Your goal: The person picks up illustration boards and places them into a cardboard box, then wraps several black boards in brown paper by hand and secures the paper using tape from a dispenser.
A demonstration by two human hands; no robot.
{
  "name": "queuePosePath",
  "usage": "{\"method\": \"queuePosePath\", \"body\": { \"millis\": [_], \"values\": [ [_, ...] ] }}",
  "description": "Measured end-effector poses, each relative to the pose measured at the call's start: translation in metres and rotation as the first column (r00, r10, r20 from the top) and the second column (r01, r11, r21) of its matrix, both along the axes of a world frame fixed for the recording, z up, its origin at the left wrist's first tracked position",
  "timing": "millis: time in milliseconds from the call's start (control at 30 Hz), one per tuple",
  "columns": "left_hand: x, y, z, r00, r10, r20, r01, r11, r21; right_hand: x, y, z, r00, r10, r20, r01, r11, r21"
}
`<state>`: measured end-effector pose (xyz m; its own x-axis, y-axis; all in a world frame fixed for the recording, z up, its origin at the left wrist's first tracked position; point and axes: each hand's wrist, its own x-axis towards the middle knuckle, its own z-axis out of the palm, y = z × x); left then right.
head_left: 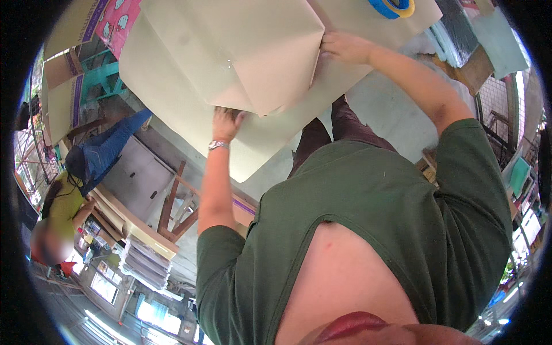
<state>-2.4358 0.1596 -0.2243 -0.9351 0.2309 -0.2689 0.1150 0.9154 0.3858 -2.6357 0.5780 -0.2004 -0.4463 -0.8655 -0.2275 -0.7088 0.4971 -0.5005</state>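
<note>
A large sheet of tan wrapping paper (253,152) covers the work surface in front of me. On it lies a bulky box-shaped parcel (276,46) wrapped in the same paper, its folded corner pointing towards me. My left hand (225,123), with a metal watch on the wrist, grips the parcel's near left edge; its fingertips are tucked under the paper and partly hidden. At the right side my right hand (348,48) holds the paper at the parcel's corner, fingers and thumb closed against its edge.
Rolls of blue and yellow tape (394,7) lie at the far right of the surface. A pink patterned sheet (118,26) is at far left, beside cardboard boxes (63,86). Another person in blue jeans (115,146) works at left, near a stack of sheets (144,264).
</note>
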Motion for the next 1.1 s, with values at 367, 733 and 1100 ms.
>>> {"method": "queuePosePath", "body": {
  "millis": [367, 733, 1100],
  "values": [
    [0.03, 0.089, 0.03, 0.979, 0.137, 0.149, -0.119, 0.985, -0.122, 0.085, -0.042, 0.004, 0.98, -0.152, -0.127, 0.189, 0.911, 0.368],
    [-0.021, 0.02, 0.036, 0.238, 0.519, 0.821, -0.755, -0.433, 0.492, 0.03, -0.044, 0.038, -0.125, -0.44, 0.889, 0.901, 0.324, 0.288],
    [-0.032, 0.027, 0.017, 0.229, 0.443, 0.867, -0.756, -0.481, 0.445, 0.013, -0.079, -0.009, -0.116, -0.468, 0.876, 0.968, 0.144, 0.205]
  ]
}}
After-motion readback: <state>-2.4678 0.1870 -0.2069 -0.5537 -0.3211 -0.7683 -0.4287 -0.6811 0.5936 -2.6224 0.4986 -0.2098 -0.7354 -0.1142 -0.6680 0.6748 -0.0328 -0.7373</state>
